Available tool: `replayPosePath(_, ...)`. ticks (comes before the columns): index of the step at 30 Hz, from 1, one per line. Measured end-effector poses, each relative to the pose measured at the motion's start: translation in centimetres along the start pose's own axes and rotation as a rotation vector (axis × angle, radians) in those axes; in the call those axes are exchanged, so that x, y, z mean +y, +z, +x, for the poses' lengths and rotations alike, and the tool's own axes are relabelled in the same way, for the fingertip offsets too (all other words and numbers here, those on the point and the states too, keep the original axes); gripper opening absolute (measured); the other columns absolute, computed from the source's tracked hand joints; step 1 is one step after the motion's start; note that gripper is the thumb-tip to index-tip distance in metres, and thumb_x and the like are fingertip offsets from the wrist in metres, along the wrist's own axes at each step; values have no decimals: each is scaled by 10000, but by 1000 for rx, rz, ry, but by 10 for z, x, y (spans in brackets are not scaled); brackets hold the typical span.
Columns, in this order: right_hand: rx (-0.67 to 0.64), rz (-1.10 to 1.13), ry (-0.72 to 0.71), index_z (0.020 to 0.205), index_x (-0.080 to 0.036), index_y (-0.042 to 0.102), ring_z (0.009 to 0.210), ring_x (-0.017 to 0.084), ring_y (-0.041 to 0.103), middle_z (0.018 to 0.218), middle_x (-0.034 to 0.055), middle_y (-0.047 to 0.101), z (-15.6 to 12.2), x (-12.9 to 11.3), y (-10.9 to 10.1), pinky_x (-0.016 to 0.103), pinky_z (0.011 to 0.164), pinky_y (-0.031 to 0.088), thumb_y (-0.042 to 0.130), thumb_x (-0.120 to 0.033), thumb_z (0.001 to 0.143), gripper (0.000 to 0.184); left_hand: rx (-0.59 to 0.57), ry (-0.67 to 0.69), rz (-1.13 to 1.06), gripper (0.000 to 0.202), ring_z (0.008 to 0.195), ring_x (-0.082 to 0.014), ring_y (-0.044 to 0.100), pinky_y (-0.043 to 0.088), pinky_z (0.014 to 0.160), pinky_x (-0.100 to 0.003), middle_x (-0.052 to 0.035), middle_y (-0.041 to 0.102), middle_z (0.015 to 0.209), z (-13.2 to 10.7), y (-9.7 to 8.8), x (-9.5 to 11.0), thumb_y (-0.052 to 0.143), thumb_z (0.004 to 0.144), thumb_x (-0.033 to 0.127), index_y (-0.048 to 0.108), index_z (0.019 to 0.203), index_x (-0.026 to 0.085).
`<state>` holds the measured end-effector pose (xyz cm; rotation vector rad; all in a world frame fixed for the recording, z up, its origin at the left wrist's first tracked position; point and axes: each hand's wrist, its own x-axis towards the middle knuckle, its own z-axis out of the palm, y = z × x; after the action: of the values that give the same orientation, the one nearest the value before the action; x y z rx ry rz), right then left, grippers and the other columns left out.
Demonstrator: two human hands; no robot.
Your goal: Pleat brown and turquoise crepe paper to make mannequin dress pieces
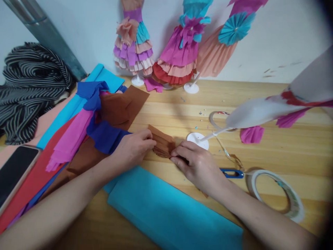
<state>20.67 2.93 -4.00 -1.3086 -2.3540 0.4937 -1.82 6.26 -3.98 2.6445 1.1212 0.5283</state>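
Note:
A small strip of brown crepe paper [162,140], gathered into narrow folds along its lower edge, is stretched between my hands just above the table. My left hand [136,146] pinches its left end with the fingers closed. At its right end, the thumb and fingers of my right hand [194,158] are closed on the paper. A folded turquoise paper sheet [166,205] lies in front of both hands. Near my right hand is the white round base [197,140] of a small mannequin [249,113], which leans to the right.
Colored crepe paper [65,139] is piled at left beside a phone [15,173] and a striped cloth [33,83]. Paper dresses [179,48] on stands line the wall. At right lie a tape roll [275,192], a smaller roll [218,119] and a blue-handled tool [232,173].

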Motion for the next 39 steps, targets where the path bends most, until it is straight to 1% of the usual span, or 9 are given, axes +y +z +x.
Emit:
replayPosePath(3, 1, 5, 8, 802, -178, 632, 765, 189, 620, 826, 57, 634, 0, 1, 0, 287, 649, 491, 552, -150, 862, 104, 57, -39, 43, 265, 754, -129, 578, 433, 609, -221, -33, 620, 862, 0, 0, 3, 407, 939, 188, 660, 860, 178)
replayPosePath(6, 13, 17, -5, 809, -173, 634, 751, 184, 617, 834, 61, 637, 0, 1, 1, 286, 639, 492, 553, -153, 863, 99, 114, 65, 47, 237, 797, -145, 569, 449, 653, -240, -42, 622, 888, 1, -3, 14, 420, 942, 209, 646, 876, 175)
replayPosePath(9, 29, 27, -25, 798, -175, 635, 739, 174, 609, 814, 61, 631, -1, 0, 2, 276, 631, 491, 527, -158, 880, 136, 71, 186, 105, 193, 794, -166, 537, 440, 644, -266, -39, 613, 861, 3, 1, 26, 480, 929, 266, 638, 874, 170)
replayPosePath(15, -1, 59, -40, 800, -181, 645, 744, 168, 607, 795, 50, 624, 0, -1, 3, 271, 645, 481, 538, -173, 886, 138, 13, 143, 167, 239, 746, -165, 471, 351, 567, -276, -13, 570, 766, 5, 17, 28, 493, 929, 246, 627, 741, 182)
replayPosePath(19, -65, 166, 2, 834, -178, 647, 752, 174, 603, 817, 48, 625, 3, -3, -9, 278, 642, 469, 609, -205, 844, 48, -6, 127, 130, 258, 724, -159, 451, 323, 560, -284, -12, 554, 744, 6, 17, 26, 499, 922, 225, 606, 692, 181)
replayPosePath(26, 144, 335, 106, 873, -176, 631, 637, 150, 546, 752, 36, 596, 3, -17, -40, 266, 541, 416, 560, -226, 863, 87, -3, 147, 124, 257, 725, -154, 457, 296, 551, -279, -12, 543, 734, 6, 14, 27, 501, 910, 200, 572, 663, 177)
replayPosePath(29, 23, 238, 36, 892, -185, 606, 697, 163, 569, 801, 42, 607, -2, -27, -44, 271, 585, 443, 608, -179, 815, 78, -13, 144, 108, 255, 733, -157, 457, 304, 562, -284, -13, 542, 748, 5, 15, 27, 480, 915, 186, 569, 676, 178)
replayPosePath(34, -239, -136, -22, 835, -191, 529, 713, 182, 560, 828, 38, 603, -7, -30, -39, 277, 577, 393, 689, -149, 700, 213, -38, 150, 123, 236, 760, -163, 460, 302, 565, -291, -17, 541, 774, 3, 17, 26, 487, 902, 163, 551, 675, 176)
replayPosePath(39, -326, -165, 25, 754, -207, 479, 606, 132, 516, 746, -7, 601, -5, -23, -32, 241, 527, 313, 631, -80, 699, 206, -19, 169, 138, 260, 770, -166, 463, 291, 556, -298, -22, 532, 768, 3, 19, 26, 451, 916, 156, 548, 675, 175)
